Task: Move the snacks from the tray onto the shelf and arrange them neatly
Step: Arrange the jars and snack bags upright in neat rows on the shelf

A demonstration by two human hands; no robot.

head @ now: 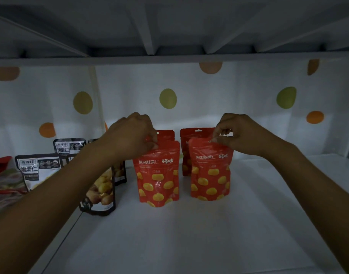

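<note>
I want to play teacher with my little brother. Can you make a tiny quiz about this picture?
1. True or false: the left hand pinches the top of one red pouch, and the right hand pinches the top of another.
2. Pick one: on the shelf, the black pouches stand A) left of the red ones, B) right of them, C) on top of them.
3. Fill in: the white wall behind has coloured ____.

Key: 1 true; 2 A; 3 dots.
</note>
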